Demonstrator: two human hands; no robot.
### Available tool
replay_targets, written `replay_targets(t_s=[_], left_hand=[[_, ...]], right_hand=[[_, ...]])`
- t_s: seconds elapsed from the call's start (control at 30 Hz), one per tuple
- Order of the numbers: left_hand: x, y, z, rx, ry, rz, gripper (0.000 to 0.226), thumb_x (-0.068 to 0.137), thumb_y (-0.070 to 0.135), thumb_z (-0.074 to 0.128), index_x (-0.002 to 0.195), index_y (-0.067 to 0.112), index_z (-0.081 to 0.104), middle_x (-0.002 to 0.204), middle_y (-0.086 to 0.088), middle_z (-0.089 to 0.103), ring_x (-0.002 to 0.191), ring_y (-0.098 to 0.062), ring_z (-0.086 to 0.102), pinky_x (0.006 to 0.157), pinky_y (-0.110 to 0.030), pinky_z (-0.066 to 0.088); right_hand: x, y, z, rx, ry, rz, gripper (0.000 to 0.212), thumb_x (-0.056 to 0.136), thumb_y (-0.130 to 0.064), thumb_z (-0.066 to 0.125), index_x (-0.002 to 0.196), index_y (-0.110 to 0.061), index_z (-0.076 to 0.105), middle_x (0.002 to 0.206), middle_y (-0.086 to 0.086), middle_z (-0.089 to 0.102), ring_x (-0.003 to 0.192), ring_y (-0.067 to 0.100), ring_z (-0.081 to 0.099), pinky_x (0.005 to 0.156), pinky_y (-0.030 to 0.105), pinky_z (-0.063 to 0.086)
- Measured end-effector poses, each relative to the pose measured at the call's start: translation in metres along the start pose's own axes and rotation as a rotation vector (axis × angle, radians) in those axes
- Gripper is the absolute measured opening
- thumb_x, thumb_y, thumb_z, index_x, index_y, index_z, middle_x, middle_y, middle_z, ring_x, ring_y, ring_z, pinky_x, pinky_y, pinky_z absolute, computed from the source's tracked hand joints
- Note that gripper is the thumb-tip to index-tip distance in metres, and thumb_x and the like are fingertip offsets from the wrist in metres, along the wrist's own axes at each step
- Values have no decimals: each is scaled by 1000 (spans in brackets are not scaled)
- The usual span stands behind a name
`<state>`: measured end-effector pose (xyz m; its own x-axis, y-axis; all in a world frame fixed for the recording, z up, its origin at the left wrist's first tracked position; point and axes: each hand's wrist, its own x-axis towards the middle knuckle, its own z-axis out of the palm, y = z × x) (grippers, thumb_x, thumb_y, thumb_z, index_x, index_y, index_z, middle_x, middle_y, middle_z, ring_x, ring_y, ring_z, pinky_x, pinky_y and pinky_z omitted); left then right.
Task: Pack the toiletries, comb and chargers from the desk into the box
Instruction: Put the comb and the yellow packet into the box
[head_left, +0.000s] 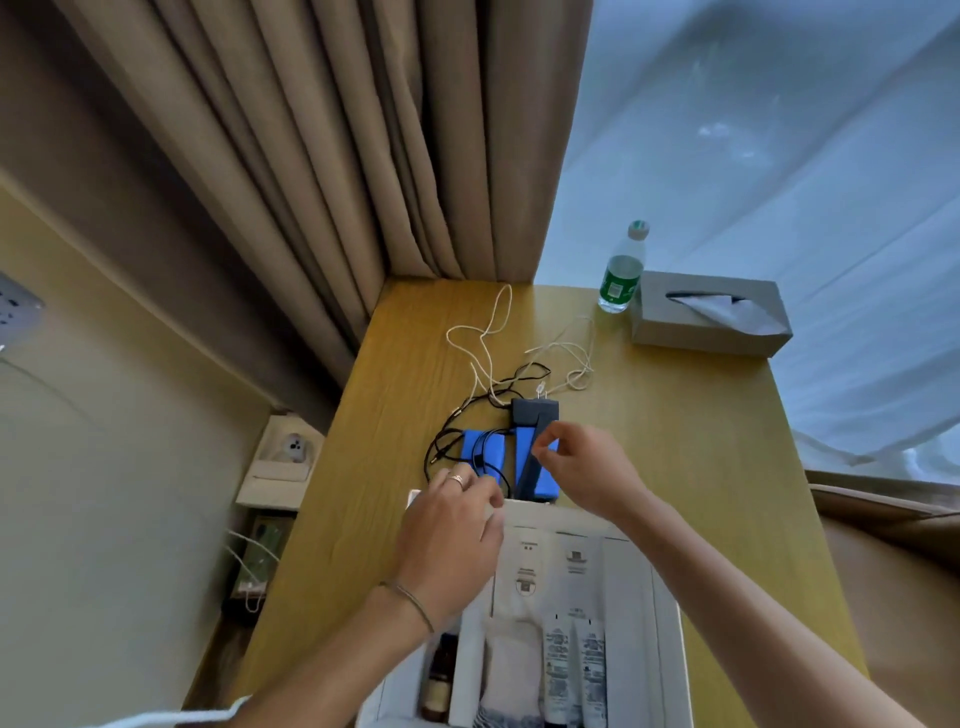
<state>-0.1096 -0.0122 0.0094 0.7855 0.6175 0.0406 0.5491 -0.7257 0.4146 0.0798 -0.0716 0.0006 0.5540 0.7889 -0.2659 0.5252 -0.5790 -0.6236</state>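
I see two blue chargers (511, 462) lying lengthwise mid-desk, just beyond the box's (670, 649) far edge; my right hand (587, 467) pinches loosely above them, my left hand (452, 535), relaxed, beside.

Hotel-type bedroom, seen at a desk (395, 519) by the window. Indicators: full-length pleated brown curtain (311, 156) beside a sheer white curtain (753, 156); a wooden desk set against a wall with a socket (296, 447); a grey tissue box (711, 317) and a small water bottle (622, 270) at the far edge; small labelled toiletry tubes (574, 670) and sachets in a white box (670, 649), of the kind supplied to guests.
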Motion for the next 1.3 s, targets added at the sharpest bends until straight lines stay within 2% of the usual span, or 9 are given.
replay_targets(t_s=[0.2, 0.3, 0.37, 0.53, 0.7, 0.87, 1.07, 1.2, 1.3], left_hand=[[42, -15, -3, -162, 11, -167, 11, 93, 26, 57, 100, 29, 65, 104, 15, 55, 102, -6, 49, 76, -24, 46], [52, -23, -5, -183, -13, -210, 13, 92, 23, 57, 101, 28, 66, 106, 12, 57, 105, -9, 51, 84, -33, 52], [56, -29, -4, -185, -29, -234, 13, 92, 22, 57, 101, 28, 66, 106, 12, 57, 105, -10, 52, 85, -35, 53], [59, -42, -1, -170, -49, -264, 12, 93, 25, 57, 99, 33, 65, 106, 18, 55, 103, -5, 53, 80, -29, 54], [67, -49, 4, -176, -91, -257, 14, 95, 23, 57, 100, 31, 66, 104, 16, 58, 91, -2, 57, 70, -19, 49], [84, -35, 10, -212, -207, -234, 15, 96, 21, 53, 99, 25, 68, 96, 10, 65, 87, -7, 62, 79, -34, 58], [115, -3, 34, -214, -460, -105, 17, 95, 19, 55, 99, 26, 70, 93, 7, 69, 84, -12, 65, 75, -33, 56], [126, 13, 58, -166, -613, -2, 18, 86, 11, 65, 97, 25, 68, 86, 8, 67, 78, -10, 62, 69, -28, 54], [132, 21, 74, -81, -760, 54, 22, 80, 21, 77, 98, 26, 66, 89, 11, 66, 82, -10, 62, 69, -28, 54]], right_hand=[[64, 22, 14, -247, -52, 113, 20, 95, -21, 47, 93, -14, 66, 79, 2, 67, 68, 19, 63, 48, 24, 39], [83, 31, 27, -291, -75, 263, 21, 95, -37, 52, 92, -19, 62, 73, -3, 59, 62, 15, 56, 49, 23, 40], [93, 37, 38, -362, -94, 291, 35, 94, -54, 53, 94, -20, 63, 76, -3, 61, 66, 15, 58, 53, 25, 43], [103, 50, 54, -401, -107, 329, 53, 86, -73, 52, 84, -20, 61, 73, -4, 64, 62, 12, 60, 52, 25, 47], [110, 63, 47, -155, -141, 374, 36, 85, -54, 69, 78, -21, 58, 71, -4, 65, 59, 11, 60, 45, 24, 42], [114, 67, 40, 109, -128, 353, 16, 84, -22, 67, 75, -9, 68, 66, 3, 61, 55, 15, 53, 50, 25, 40], [102, 65, 3, 310, 84, 307, 22, 87, -20, 65, 66, -13, 62, 59, 1, 58, 53, 17, 53, 51, 26, 42], [89, 83, -27, 404, 190, 392, 15, 84, -17, 64, 75, -5, 68, 60, 4, 59, 50, 16, 55, 50, 25, 43], [78, 99, -42, 478, 228, 456, 16, 84, -18, 65, 70, -10, 66, 59, 1, 59, 49, 15, 57, 47, 24, 44]])
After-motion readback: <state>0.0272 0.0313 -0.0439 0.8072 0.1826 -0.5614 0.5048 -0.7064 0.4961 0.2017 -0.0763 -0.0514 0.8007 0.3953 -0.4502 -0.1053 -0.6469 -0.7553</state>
